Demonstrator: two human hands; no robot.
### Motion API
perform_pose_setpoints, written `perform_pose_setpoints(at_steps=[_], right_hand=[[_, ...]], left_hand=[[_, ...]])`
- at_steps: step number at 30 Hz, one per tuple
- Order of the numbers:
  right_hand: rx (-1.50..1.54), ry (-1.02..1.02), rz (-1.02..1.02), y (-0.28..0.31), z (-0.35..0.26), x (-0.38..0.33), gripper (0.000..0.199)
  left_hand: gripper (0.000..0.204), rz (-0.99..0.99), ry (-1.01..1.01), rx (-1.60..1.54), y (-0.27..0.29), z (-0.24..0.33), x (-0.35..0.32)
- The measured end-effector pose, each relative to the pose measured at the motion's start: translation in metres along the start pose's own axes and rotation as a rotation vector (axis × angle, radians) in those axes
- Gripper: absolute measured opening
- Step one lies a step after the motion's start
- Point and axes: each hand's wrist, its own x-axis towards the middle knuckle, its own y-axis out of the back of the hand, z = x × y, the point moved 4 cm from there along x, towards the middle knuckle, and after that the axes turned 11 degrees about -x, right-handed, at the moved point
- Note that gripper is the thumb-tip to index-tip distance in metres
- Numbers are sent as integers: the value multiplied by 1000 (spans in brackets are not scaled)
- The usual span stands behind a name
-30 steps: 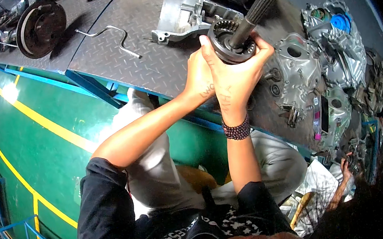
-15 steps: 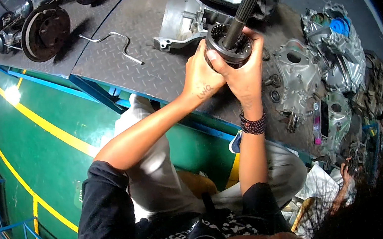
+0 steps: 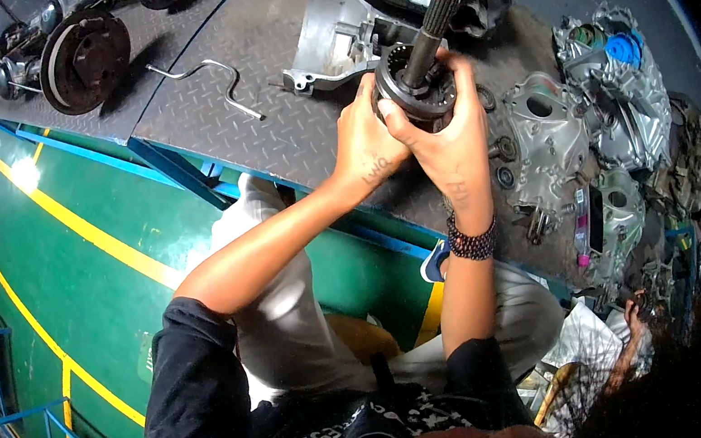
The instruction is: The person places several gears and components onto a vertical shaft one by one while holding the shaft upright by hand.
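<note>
A dark steel synchronizer sleeve (image 3: 411, 101) with inner teeth sits around a splined gearbox shaft (image 3: 444, 10), which stands tilted toward the upper right. My left hand (image 3: 364, 139) grips the sleeve's left side, fingers curled round its far edge. On the opposite side, my right hand (image 3: 453, 127) is closed on the same sleeve, its thumb across the near rim and its fingers round the back. The undersides of the sleeve and several fingertips are hidden. A silver gearbox housing (image 3: 334, 43) lies just behind my left hand.
A bent metal rod (image 3: 230, 80) rests on the steel-plate bench (image 3: 201, 114). Brake drums (image 3: 87, 59) on an axle stand far left. More castings (image 3: 541, 120) and small gears lie at right, beside a blue-capped part (image 3: 622, 47). Another person's hand (image 3: 634, 316) shows lower right.
The sleeve and the shaft have shifted very slightly left. My right wrist and forearm have moved a little to the right, while my left hand keeps nearly the same hold.
</note>
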Motion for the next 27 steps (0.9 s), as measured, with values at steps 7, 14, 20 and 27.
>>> perform_pose_setpoints(at_steps=[7, 14, 20, 27], right_hand=[[-338, 51, 191, 4, -29, 2, 73], [-308, 50, 28, 17, -20, 16, 56], [-252, 164, -108, 19, -20, 22, 63], [-290, 115, 2, 19, -20, 21, 62]], left_hand=[[65, -56, -19, 149, -2, 10, -4], [73, -222, 88, -82, 5, -7, 6], [78, -283, 77, -234, -3, -23, 21], [78, -245, 120, -126, -5, -21, 19]])
